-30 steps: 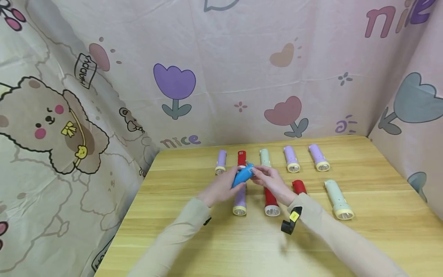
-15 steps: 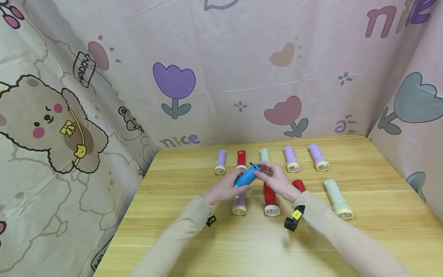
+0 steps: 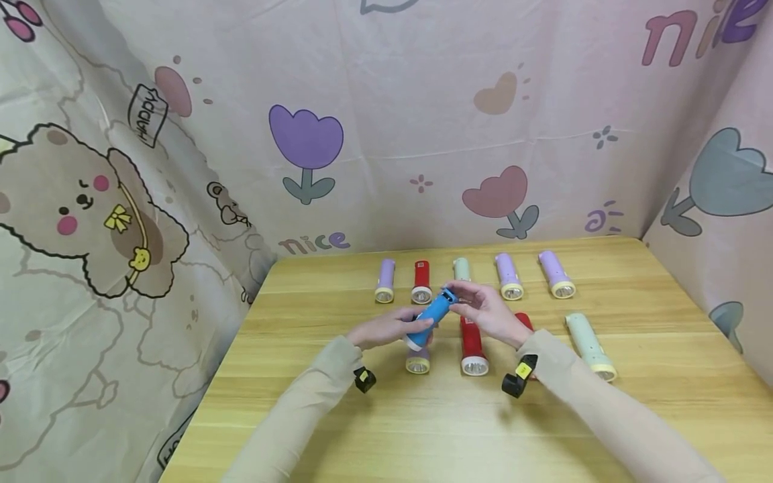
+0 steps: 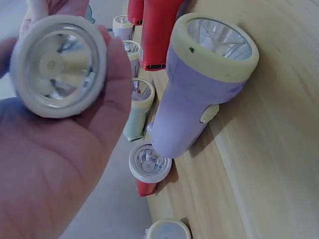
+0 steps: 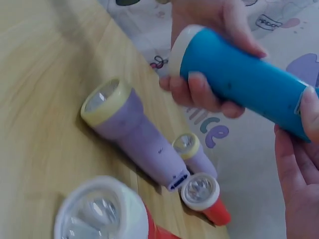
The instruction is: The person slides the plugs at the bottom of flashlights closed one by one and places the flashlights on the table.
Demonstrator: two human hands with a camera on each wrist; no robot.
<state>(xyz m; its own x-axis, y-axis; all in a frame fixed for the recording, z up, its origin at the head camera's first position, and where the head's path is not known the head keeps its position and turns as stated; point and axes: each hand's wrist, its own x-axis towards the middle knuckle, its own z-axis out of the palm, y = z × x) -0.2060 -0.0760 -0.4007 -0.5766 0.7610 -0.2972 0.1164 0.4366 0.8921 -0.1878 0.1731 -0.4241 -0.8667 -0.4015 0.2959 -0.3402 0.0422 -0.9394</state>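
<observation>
Both hands hold a blue flashlight (image 3: 432, 314) with a white head, raised over the lilac flashlight (image 3: 418, 363) in the front row. My left hand (image 3: 389, 327) grips it near the head, fingers wrapped round the barrel in the right wrist view. At the tail end, my right hand (image 3: 483, 310) pinches it between thumb and fingers. The lens (image 4: 59, 67) of the blue flashlight faces the left wrist camera, its clear reflector showing inside the white ring. A dark slot shows at its tail in the head view.
Several lilac, red and pale green flashlights lie in two rows on the wooden table (image 3: 290, 416). A red flashlight (image 3: 473, 349) and a pale green flashlight (image 3: 588, 342) lie in front; the right arm partly covers another red one. A patterned curtain (image 3: 386, 134) hangs behind.
The blue flashlight has swung its white head out toward the front, its tail lifting toward the right. My left hand has slid lower along it; my right hand stays at the tail.
</observation>
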